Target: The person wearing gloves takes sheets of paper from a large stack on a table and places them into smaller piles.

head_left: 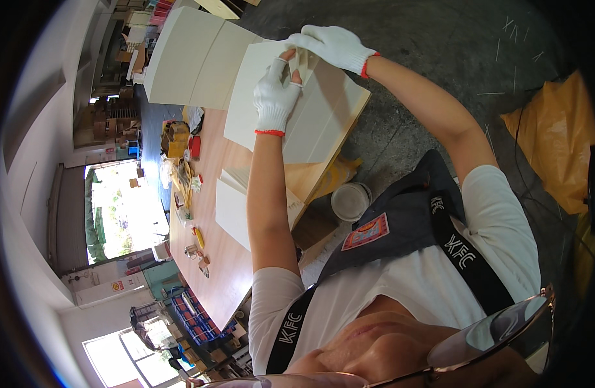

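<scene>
Head view: white panel [317,123] (bucket [351,201] nearby)

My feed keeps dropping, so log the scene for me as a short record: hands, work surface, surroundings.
Left hand: white glove, thumb and one fingertip bare, over a white panel
Right hand: white glove, red cuff, fingers stretched out, by the panel's far edge
Grip: cannot be told for either hand
Table: light wood-look top under the panel
Far side: large creased white panel
Left of hands: red roll among small clutter
Beside table: pale round tub
Right: orange-yellow bag
</scene>
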Demonstrator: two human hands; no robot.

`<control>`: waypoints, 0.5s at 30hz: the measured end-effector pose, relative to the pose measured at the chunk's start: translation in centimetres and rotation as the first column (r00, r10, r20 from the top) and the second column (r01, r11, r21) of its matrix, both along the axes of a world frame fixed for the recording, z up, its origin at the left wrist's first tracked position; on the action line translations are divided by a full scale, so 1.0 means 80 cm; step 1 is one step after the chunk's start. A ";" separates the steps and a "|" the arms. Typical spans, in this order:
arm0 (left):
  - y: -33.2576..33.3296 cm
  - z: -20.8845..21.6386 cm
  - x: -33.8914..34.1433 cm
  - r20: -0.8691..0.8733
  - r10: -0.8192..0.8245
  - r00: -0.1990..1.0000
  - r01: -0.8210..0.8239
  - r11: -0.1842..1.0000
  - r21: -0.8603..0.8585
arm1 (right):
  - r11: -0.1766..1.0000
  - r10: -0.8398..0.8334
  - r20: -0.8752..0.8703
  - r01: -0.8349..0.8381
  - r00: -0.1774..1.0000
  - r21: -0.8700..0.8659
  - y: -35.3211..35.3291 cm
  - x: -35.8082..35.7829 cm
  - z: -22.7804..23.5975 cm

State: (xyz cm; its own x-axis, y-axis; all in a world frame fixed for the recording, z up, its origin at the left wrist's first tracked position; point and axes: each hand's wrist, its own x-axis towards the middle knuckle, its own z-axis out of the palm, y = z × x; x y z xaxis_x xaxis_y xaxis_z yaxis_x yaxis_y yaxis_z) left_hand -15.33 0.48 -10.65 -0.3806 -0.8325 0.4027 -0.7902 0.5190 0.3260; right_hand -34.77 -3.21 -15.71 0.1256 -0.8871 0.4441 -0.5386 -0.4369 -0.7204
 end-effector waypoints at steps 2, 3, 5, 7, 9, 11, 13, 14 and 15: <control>0.009 0.007 -0.005 -0.005 0.063 0.998 -0.062 0.997 0.047 | 1.000 -0.027 -0.183 0.027 0.983 -0.005 0.009 -0.006 0.016; 0.013 0.009 -0.005 -0.007 0.095 0.995 -0.095 0.993 0.072 | 0.997 -0.027 -0.335 0.049 0.942 0.059 0.019 -0.012 0.028; 0.008 0.006 0.003 -0.012 0.029 1.000 -0.029 0.999 0.033 | 1.000 -0.002 -0.537 0.008 0.843 0.010 0.030 -0.017 0.035; 0.007 0.006 0.002 -0.003 0.007 1.000 -0.007 0.999 0.033 | 0.969 -0.105 -0.563 -0.043 0.820 -0.244 0.021 -0.017 0.026; 0.010 0.009 -0.007 0.016 0.027 1.000 -0.028 0.997 0.071 | 0.894 -0.167 -0.460 -0.062 0.872 -0.443 0.007 -0.019 0.014; 0.010 0.006 -0.002 0.025 0.036 0.999 -0.037 0.998 0.047 | 0.967 0.020 -0.292 -0.093 0.956 -0.239 0.005 -0.009 0.019; 0.011 0.007 -0.001 0.020 0.042 0.999 -0.043 0.997 0.057 | 0.992 0.105 -0.116 -0.113 0.988 -0.062 0.006 -0.004 0.021; 0.011 0.009 -0.001 0.011 0.044 0.999 -0.044 0.996 0.079 | 0.994 0.105 -0.044 -0.105 0.993 0.013 0.008 -0.002 0.020; 0.011 0.010 -0.001 0.002 0.046 0.999 -0.046 0.994 0.101 | 0.991 0.100 0.028 -0.102 0.995 0.088 0.010 0.000 0.019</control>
